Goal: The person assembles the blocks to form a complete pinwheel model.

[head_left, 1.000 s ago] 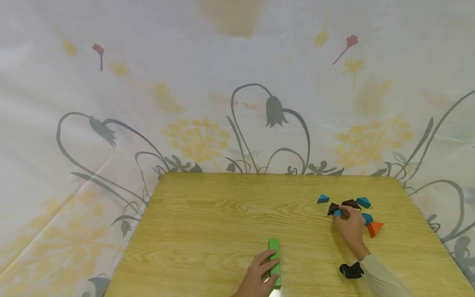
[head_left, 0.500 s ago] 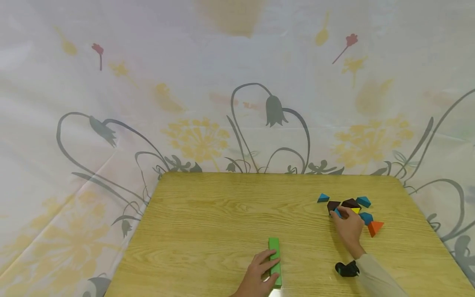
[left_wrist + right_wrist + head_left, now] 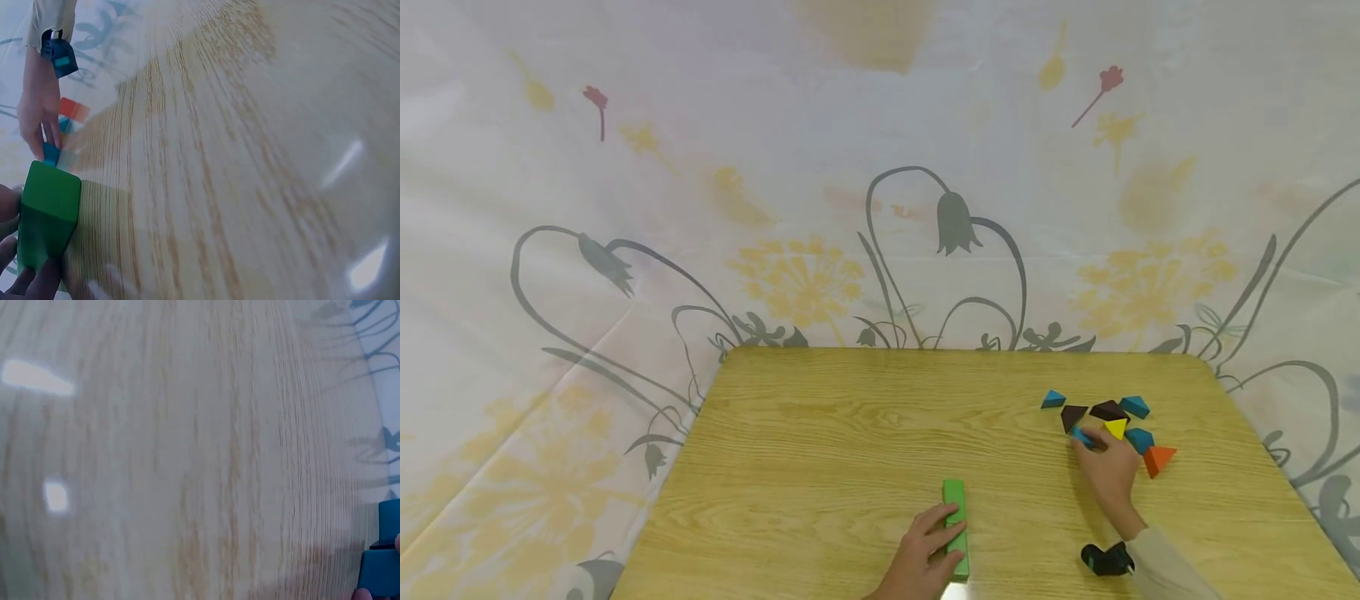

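In the head view my left hand (image 3: 921, 550) lies at the left side of two green blocks (image 3: 953, 493) set end to end, its fingers and thumb holding them on the table. A green block (image 3: 53, 194) fills the lower left of the left wrist view, fingertips against it. Towards the back right, my right hand (image 3: 1108, 471) pinches a small blue block (image 3: 1081, 437) between thumb and fingers. Close around that hand are a dark brown block (image 3: 1073, 417), a yellow triangular block (image 3: 1116, 428) and a blue block (image 3: 1140, 440). The right wrist view catches a blue block (image 3: 380, 574) at fingertips.
Beyond the right hand are another dark brown block (image 3: 1108, 410) and blue triangular blocks (image 3: 1053, 400). An orange block (image 3: 1159, 460) sits right of it. A black device (image 3: 1107, 559) is at the right wrist. The wooden table (image 3: 820, 442) ends at a flower-printed sheet (image 3: 880, 275).
The right hand has drawn slightly nearer with the small blue block, away from the dark brown block, uncovering more of the yellow one. The left hand stays on the green blocks.
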`<move>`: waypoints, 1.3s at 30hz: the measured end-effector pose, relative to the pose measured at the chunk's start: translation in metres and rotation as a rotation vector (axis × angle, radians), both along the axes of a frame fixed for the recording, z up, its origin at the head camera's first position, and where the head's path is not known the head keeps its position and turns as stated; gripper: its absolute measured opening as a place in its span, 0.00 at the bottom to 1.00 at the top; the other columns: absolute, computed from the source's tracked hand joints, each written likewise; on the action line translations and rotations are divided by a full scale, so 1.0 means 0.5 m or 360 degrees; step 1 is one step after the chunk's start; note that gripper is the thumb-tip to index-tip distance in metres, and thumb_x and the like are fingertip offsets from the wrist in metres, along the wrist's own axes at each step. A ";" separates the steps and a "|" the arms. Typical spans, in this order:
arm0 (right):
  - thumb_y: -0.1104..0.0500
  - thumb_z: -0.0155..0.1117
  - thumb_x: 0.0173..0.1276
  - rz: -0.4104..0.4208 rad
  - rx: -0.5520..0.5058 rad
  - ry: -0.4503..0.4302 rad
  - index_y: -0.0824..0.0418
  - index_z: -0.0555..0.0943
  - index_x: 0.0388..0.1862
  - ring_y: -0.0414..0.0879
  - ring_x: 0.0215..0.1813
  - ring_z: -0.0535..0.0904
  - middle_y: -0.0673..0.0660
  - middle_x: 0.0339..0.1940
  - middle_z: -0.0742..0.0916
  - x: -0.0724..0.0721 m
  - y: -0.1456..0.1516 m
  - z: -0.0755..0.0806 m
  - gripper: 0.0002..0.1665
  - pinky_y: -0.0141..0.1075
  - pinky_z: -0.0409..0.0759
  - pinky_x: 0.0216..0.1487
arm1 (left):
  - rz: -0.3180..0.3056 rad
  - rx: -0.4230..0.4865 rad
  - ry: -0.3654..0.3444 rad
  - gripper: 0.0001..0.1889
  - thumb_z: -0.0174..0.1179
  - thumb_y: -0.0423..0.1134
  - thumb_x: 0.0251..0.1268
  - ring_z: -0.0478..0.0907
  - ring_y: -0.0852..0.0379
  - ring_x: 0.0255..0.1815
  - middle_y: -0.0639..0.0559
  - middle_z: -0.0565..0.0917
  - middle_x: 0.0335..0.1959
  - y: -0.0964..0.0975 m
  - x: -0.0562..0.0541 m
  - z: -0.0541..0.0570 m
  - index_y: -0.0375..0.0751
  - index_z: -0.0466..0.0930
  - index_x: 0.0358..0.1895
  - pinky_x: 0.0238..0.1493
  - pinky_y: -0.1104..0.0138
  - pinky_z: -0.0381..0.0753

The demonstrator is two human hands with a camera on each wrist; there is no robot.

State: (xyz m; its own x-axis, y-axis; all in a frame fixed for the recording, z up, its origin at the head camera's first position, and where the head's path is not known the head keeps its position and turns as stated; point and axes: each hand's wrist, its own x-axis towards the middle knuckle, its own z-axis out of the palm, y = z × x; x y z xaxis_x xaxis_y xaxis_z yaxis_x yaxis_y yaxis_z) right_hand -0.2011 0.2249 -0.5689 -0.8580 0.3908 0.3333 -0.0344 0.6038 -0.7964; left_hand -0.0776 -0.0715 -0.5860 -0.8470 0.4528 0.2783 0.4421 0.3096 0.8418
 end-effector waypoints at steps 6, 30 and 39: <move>0.67 0.72 0.55 0.0104 -0.0076 -0.0028 0.72 0.85 0.38 0.20 0.27 0.71 0.68 0.35 0.86 0.012 -0.019 0.011 0.12 0.13 0.67 0.31 | -0.0001 0.0001 0.0031 0.21 0.52 0.39 0.71 0.63 0.38 0.64 0.40 0.64 0.67 -0.001 0.000 -0.001 0.28 0.71 0.61 0.55 0.66 0.74; 0.63 0.72 0.58 0.0708 -0.0229 -0.0201 0.69 0.85 0.43 0.54 0.42 0.83 0.63 0.42 0.86 0.026 -0.143 0.032 0.15 0.27 0.80 0.37 | 0.0005 -0.0057 0.0124 0.22 0.51 0.41 0.71 0.63 0.39 0.65 0.43 0.65 0.67 0.000 -0.002 -0.011 0.30 0.72 0.61 0.56 0.64 0.74; 0.64 0.71 0.57 0.0844 -0.0290 -0.0179 0.67 0.85 0.42 0.51 0.40 0.83 0.62 0.41 0.86 0.037 -0.187 0.028 0.13 0.29 0.81 0.38 | 0.0009 -0.0094 0.0065 0.22 0.51 0.43 0.72 0.63 0.40 0.65 0.44 0.64 0.68 -0.004 -0.002 -0.004 0.31 0.72 0.62 0.57 0.64 0.74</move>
